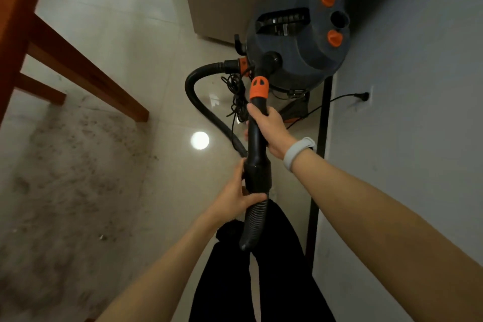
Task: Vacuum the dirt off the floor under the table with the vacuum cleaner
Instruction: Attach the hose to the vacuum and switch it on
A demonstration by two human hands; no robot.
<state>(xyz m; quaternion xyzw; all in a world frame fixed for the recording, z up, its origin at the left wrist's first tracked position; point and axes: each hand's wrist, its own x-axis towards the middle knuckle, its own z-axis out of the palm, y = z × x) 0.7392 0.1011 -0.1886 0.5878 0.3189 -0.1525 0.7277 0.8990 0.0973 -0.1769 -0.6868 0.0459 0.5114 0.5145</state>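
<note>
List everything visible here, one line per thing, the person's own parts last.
vacuum cleaner: one, dark grey with orange knobs, against the right wall.
hose: one, black, looping from the canister to the hands.
wand handle: one, black with orange collar, held upright.
table legs: orange-brown wood, upper left.
dirt: grey scatter on the pale tiles, left.
power cord: one, black, plugged into the right wall.
wristband: one, pale grey, right wrist.
left hand: grips the handle's lower end.
right hand: grips below the collar.

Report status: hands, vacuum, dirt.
Both hands on the hose handle: right hand grips high, left hand low. Vacuum parked by wall. Dirt untouched under table. Table leg nearby.
</note>
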